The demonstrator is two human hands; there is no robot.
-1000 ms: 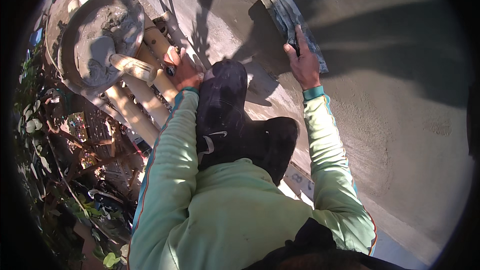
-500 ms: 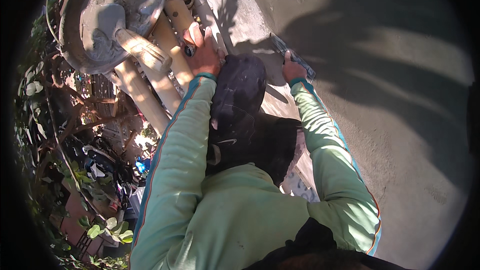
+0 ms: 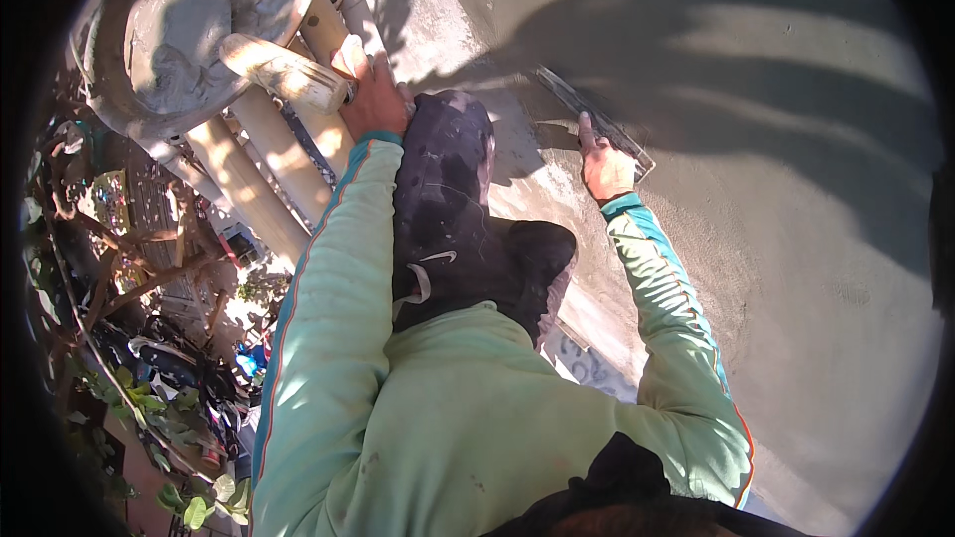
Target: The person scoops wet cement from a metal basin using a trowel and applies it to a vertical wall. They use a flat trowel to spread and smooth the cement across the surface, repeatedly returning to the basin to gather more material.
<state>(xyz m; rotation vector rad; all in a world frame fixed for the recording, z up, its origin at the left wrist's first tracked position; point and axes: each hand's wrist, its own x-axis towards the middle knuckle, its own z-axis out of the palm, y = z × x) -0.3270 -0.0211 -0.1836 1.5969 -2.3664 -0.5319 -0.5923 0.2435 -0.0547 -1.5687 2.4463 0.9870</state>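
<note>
My right hand (image 3: 607, 164) grips a long, flat plastering float (image 3: 562, 89), which is tilted against the grey, freshly plastered surface (image 3: 776, 318). My left hand (image 3: 373, 89) is closed on the bamboo poles (image 3: 239, 176) at the upper left, beside my dark-clad knee (image 3: 443, 139). On those poles rests a round bucket (image 3: 104, 60) of wet grey mortar. A trowel (image 3: 279, 67) with a pale wooden handle lies in the mortar, its blade coated in grey, and the handle reaches over the rim toward my left hand.
Down the left side lie branches (image 3: 139, 288), green leaves (image 3: 189, 497) and dark jumbled items (image 3: 179, 358). A rough, pale strip (image 3: 507, 199) runs between the poles and the plaster. Leafy shadows fall across the plastered surface.
The float has turned from broad face-on to a narrow, more slanted view, and my right hand sits slightly lower. My left hand stays on the bamboo; the whole view has shifted somewhat.
</note>
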